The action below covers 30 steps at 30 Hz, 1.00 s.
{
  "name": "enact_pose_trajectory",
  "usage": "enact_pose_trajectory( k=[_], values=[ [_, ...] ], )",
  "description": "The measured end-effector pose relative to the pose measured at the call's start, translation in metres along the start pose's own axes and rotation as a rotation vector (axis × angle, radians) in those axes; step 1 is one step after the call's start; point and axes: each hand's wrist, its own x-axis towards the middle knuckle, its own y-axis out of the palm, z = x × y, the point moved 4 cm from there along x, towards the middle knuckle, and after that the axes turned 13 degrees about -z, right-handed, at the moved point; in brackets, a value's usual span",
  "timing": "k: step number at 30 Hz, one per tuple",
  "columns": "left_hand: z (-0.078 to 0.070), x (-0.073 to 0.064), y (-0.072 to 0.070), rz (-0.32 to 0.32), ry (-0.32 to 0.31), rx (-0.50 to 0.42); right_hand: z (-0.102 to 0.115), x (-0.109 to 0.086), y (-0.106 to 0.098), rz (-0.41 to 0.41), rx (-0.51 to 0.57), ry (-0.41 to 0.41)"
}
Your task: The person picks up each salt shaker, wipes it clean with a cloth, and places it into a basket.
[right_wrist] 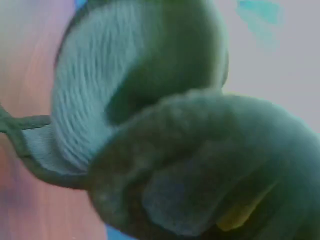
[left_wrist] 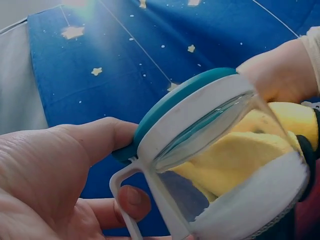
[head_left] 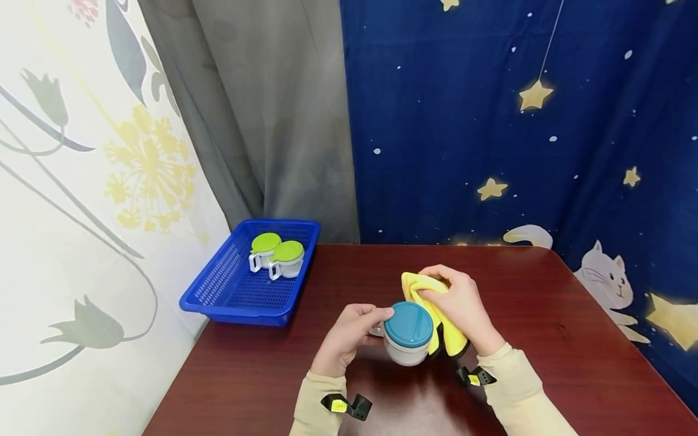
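Note:
A clear seasoning jar (head_left: 408, 346) with a teal lid (head_left: 409, 324) is held up over the table in front of me. White stuff lies inside it, seen through the wall in the left wrist view. My left hand (head_left: 354, 339) grips its white handle (left_wrist: 126, 200), thumb on the lid's edge and a fingertip through the handle. On the jar's far right side, my right hand (head_left: 457, 303) holds a bunched yellow cloth (head_left: 452, 333) against or close beside it. Blurred folds of the cloth (right_wrist: 200, 150) fill much of the right wrist view and hide the fingers there.
To the left on the dark red table (head_left: 545, 290) stands a blue plastic basket (head_left: 218, 312). Inside it are two jars with green lids, a rear one (head_left: 266, 243) and a front one (head_left: 288, 251). Curtains (head_left: 436, 121) hang behind the table.

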Motion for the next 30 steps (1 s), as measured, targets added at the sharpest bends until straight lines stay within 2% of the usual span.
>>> enact_pose_trajectory(
  k=[2, 4, 8, 11, 18, 21, 24, 27, 30],
  values=[
    [0.001, -0.001, 0.001, 0.004, -0.008, 0.013, 0.005, 0.0, -0.001, 0.002, 0.006, -0.032],
    [0.001, -0.002, 0.002, 0.003, -0.011, 0.016, 0.011, -0.001, -0.002, 0.04, 0.028, -0.063],
    [0.0, -0.003, 0.002, -0.001, -0.006, 0.016, 0.022, -0.004, -0.003, 0.183, 0.102, -0.103],
    [-0.002, -0.004, 0.003, 0.012, -0.007, 0.008, 0.027, -0.004, -0.004, 0.272, 0.117, -0.101],
    [-0.005, -0.007, 0.005, 0.044, -0.009, 0.016, 0.022, 0.001, -0.004, 0.443, 0.147, -0.101],
    [-0.004, -0.008, 0.006, 0.051, -0.011, 0.017, 0.012, 0.002, 0.001, 0.528, 0.203, -0.064],
    [-0.005, -0.007, 0.006, 0.041, -0.012, 0.018, -0.003, 0.0, 0.008, 0.592, 0.225, 0.007],
    [-0.005, -0.006, 0.005, 0.026, -0.016, 0.009, -0.015, -0.005, 0.015, 0.619, 0.218, 0.065],
    [-0.004, -0.004, 0.005, 0.017, -0.02, 0.004, -0.022, -0.007, 0.019, 0.606, 0.197, 0.085]
  ],
)
